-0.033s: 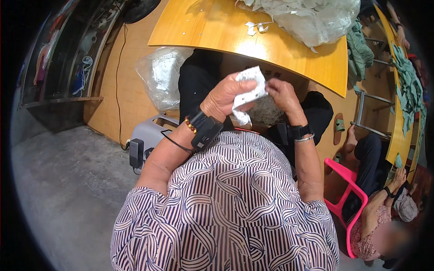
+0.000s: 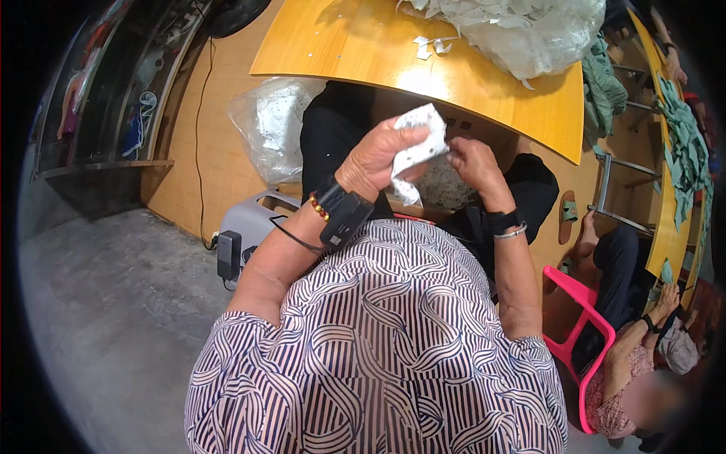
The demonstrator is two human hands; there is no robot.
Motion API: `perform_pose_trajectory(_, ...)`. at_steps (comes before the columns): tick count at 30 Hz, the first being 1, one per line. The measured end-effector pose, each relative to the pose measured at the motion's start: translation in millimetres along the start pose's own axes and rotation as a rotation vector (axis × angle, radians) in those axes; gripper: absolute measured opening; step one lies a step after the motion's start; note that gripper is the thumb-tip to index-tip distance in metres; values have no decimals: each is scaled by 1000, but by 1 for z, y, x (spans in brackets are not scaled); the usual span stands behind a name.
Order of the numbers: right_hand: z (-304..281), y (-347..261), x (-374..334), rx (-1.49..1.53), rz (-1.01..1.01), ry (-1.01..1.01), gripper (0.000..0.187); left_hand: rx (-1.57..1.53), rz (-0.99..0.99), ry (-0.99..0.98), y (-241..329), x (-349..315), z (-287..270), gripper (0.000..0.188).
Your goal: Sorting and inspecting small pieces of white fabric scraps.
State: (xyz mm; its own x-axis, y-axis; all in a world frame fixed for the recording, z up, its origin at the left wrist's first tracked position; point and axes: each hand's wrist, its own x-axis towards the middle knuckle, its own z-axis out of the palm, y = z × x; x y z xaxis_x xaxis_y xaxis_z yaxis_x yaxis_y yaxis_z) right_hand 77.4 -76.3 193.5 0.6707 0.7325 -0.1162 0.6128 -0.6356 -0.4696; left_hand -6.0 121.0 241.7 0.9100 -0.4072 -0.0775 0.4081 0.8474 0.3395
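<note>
My left hand is closed round a limp white cloth piece with small dark spots, its thumb pressed on top. The upper end of the piece stands up beyond the thumb and a loose end hangs below the fingers. Just to the right is my right hand, its fingers bent together in a pinch, a small gap from the cloth. Anything between those fingertips is too small to make out. Below both hands, between my knees, lies a heap of pale speckled scraps, partly hidden.
A yellow table curves ahead, bearing white scraps and a large clear bag of white pieces. Another plastic bag stands left of my legs. At right, a person sits near a pink stool and green cloth.
My right hand has drawn slightly away from the cloth piece, its fingers curling in. The top of the piece has tilted a little to the right and up.
</note>
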Motion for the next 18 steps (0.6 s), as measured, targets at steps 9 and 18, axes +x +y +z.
perform_pose_trajectory(9, -27, -30, -2, 1276, 169, -104, 48, -3, 227, 259, -4, 16, 3, 37)
perform_pose_trajectory(18, -25, -47, 10, 1730, 185, -45, 34, 213, 259, 345, -12, 14, -3, 35)
